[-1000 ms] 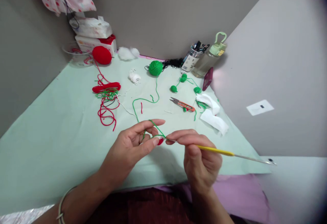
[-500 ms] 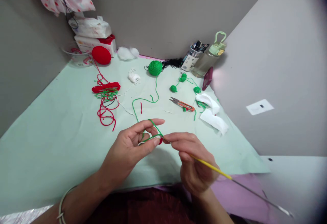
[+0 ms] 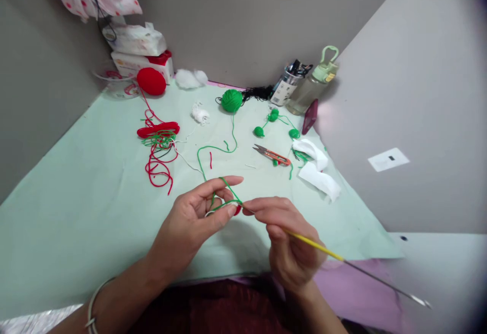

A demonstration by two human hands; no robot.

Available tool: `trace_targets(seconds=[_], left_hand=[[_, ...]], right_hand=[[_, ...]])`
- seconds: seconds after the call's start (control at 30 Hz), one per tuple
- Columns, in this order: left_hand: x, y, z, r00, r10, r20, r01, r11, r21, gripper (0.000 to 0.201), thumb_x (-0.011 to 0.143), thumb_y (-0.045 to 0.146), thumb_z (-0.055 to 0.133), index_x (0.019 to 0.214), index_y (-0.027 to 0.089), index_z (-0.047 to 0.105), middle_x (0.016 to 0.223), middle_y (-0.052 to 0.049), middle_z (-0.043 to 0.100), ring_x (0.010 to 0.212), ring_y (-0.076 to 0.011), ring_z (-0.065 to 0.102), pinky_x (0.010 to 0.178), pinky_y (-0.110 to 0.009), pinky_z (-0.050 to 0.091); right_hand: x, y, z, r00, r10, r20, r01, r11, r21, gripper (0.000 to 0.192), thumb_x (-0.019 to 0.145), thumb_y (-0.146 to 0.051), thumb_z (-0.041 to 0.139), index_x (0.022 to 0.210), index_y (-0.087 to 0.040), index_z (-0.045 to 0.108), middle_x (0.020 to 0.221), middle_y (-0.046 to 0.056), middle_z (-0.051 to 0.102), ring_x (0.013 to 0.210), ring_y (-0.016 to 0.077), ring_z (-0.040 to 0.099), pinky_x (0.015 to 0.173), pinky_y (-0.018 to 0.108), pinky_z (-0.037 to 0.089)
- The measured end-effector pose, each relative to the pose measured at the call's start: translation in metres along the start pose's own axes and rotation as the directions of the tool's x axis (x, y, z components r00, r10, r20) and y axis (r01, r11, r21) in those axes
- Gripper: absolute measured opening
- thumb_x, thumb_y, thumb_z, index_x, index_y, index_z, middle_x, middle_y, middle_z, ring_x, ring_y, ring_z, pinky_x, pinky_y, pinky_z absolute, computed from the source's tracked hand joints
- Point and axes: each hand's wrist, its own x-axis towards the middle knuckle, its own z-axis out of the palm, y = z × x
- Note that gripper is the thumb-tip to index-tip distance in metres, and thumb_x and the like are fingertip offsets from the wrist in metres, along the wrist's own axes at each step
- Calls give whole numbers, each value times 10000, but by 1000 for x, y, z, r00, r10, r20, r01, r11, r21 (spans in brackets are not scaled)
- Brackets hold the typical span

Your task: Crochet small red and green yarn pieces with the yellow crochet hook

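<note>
Left hand (image 3: 190,220) pinches small red piece (image 3: 238,210), green yarn (image 3: 224,192) looped over forefinger. Right hand (image 3: 291,245) grip closed on yellow crochet hook (image 3: 319,246), tip at red piece, above table (image 3: 76,197). Green yarn ball (image 3: 232,100) well beyond.

you have one view only, worn on your head, looking forward and down over the counter (image 3: 76,212). it sits close above your hands at the near edge, faces the corner where two walls meet, and takes in the counter's whole depth.
</note>
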Motion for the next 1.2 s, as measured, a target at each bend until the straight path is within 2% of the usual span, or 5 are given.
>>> trace_targets(seconds=[0.3,0.53,0.73,0.93,1.2], left_hand=[[2,-2,4,1000,-14,25,15,999,-43,319,896,286,819,1201,377,803,878,43,653,850,-105,606,794,-192,481],[0,-3,3,1000,-7,-5,7,1000,-19,322,885,276,827,1188,382,807,880,44,643,859,-105,614,803,-194,483],[1,-4,5,999,5,-40,-7,999,-41,339,862,276,844,1192,345,808,912,26,654,892,-126,618,828,-220,491],[-1,-7,2,1000,-18,20,19,999,-47,326,911,286,808,1223,379,788,880,45,646,830,-103,592,837,-215,477],[2,-5,7,998,-56,25,58,995,-87,323,874,339,847,1193,369,808,902,25,624,782,-97,556,631,-160,429]], right_hand=[[-4,1,7,995,-28,-100,30,999,18,196,1067,-195,567,1125,-214,754,1084,83,806,932,180,767,768,330,658],[-1,1,1,1000,16,-18,-16,1000,12,213,1073,-174,541,1138,-224,738,981,62,809,938,195,769,774,356,654],[-11,5,11,996,-38,-78,37,999,-14,217,1054,-176,580,1171,-236,753,1161,91,790,972,191,764,788,346,648],[-2,5,7,990,123,-71,-113,985,129,214,1072,-185,549,1101,-238,753,985,30,807,917,171,754,796,330,629],[-7,6,13,991,49,-127,-39,996,75,209,1065,-198,576,1140,-233,768,1003,49,812,953,190,756,802,340,623]])
